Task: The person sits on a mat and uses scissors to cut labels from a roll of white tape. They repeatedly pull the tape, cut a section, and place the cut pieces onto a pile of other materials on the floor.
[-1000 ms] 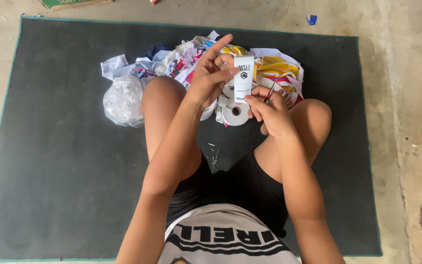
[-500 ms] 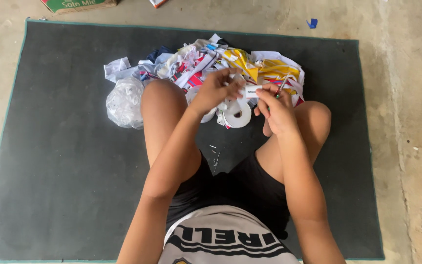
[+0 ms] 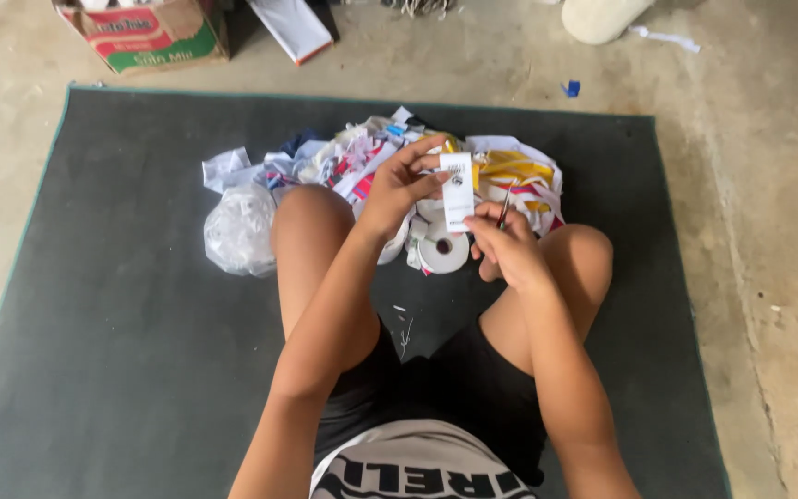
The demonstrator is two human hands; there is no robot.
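A dark grey mat (image 3: pixel 122 305) covers the concrete floor, with a cardboard box (image 3: pixel 145 32) cut off at the top edge. Between the person's knees lies a heap of paper scraps (image 3: pixel 362 157), a clear plastic bag (image 3: pixel 237 231) beside it, and a white tape roll (image 3: pixel 442 249). The left hand (image 3: pixel 394 189) pinches a white printed label strip (image 3: pixel 457 191) upright at its upper edge. The right hand (image 3: pixel 505 249) is closed on thin scissors (image 3: pixel 503 211) (mostly hidden, blades hard to make out) just beside the strip's lower end.
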